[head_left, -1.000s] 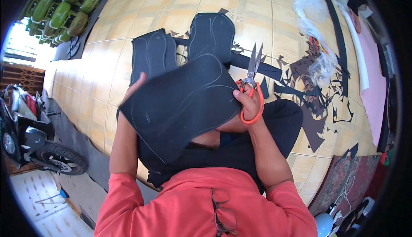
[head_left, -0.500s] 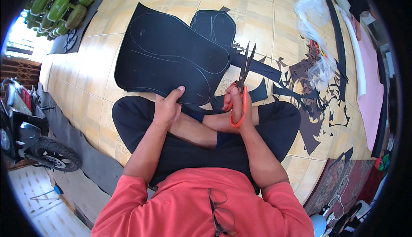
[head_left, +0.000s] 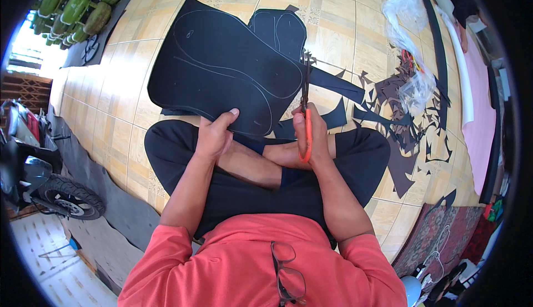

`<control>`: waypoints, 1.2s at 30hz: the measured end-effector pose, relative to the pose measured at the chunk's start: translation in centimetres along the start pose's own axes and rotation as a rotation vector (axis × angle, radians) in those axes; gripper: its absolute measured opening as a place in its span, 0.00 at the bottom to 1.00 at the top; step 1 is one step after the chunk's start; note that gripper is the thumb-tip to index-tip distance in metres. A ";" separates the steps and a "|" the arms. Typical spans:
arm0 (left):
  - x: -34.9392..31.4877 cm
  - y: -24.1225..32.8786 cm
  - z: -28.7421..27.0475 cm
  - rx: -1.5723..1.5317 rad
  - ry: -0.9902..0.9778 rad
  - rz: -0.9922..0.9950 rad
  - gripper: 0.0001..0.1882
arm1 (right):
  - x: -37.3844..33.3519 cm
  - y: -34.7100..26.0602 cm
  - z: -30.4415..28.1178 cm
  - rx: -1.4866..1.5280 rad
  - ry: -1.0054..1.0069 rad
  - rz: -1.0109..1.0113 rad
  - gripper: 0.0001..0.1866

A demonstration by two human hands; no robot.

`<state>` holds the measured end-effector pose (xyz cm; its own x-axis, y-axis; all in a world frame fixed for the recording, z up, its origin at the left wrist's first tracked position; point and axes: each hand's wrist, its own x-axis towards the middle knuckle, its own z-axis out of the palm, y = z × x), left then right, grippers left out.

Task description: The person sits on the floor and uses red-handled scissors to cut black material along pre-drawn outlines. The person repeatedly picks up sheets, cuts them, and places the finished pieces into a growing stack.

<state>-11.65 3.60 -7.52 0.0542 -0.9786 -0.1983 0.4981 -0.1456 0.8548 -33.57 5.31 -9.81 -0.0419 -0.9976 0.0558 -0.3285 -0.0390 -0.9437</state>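
Note:
My left hand (head_left: 217, 133) pinches the near edge of a black sheet (head_left: 222, 62), thumb on top and fingers beneath. White curved outlines are drawn on the sheet, shaped like shoe soles. In my right hand (head_left: 314, 132) is a pair of scissors (head_left: 305, 93) with orange handles and dark blades pointing away from me. The blades stand edge-on along the sheet's right edge; whether the sheet lies between them I cannot tell. Behind the sheet, a smaller black piece (head_left: 283, 26) with white lines lies on the floor.
Black and brown offcuts (head_left: 397, 104) are strewn over the tiled floor (head_left: 133, 85) on the right, beside clear plastic wrap (head_left: 400, 7). A pink sheet (head_left: 480, 146) lies at far right. A motorcycle (head_left: 50, 179) stands at left; a patterned rug (head_left: 438, 235) lies near right.
The scissors have turned from flat and slightly spread to edge-on, and their blades have swung left to the sheet's right edge. The sheet has shifted and tilted slightly in my left hand.

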 end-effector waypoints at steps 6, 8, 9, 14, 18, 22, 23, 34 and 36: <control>0.6 1.1 -0.4 -0.017 0.047 -0.033 0.24 | -0.2 -0.3 -0.5 0.065 -0.050 0.048 0.19; 1.2 2.2 -0.7 -0.018 0.030 -0.021 0.24 | -0.3 -0.3 -0.8 0.087 -0.088 0.089 0.20; 1.5 2.9 -1.0 -0.012 0.017 -0.005 0.24 | -0.3 -0.2 -0.9 0.101 -0.111 0.108 0.21; 3.5 6.3 -1.8 0.069 -0.025 0.124 0.22 | -0.6 -1.2 -1.4 0.158 -0.212 0.108 0.22; 4.6 7.0 -2.4 0.182 -0.019 0.140 0.21 | -1.0 0.4 -0.9 0.100 -0.268 0.047 0.26; 3.7 6.4 -2.2 0.195 -0.045 0.063 0.22 | -0.8 1.0 0.5 0.037 -0.239 -0.030 0.23; 3.7 6.2 -2.2 0.189 -0.051 0.048 0.22 | -0.7 0.8 0.5 0.033 -0.235 -0.019 0.24; 4.1 7.3 -3.3 0.308 -0.014 -0.031 0.20 | -1.1 1.2 -0.1 0.089 -0.172 0.110 0.19; 3.7 7.6 -3.1 0.383 -0.044 -0.104 0.20 | -0.6 1.1 -0.5 0.049 -0.153 0.107 0.17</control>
<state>-4.97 -0.69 -3.29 -0.0208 -0.9600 -0.2793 0.1396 -0.2795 0.9500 -34.37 5.86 -10.69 0.0715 -0.9932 -0.0923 -0.2836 0.0685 -0.9565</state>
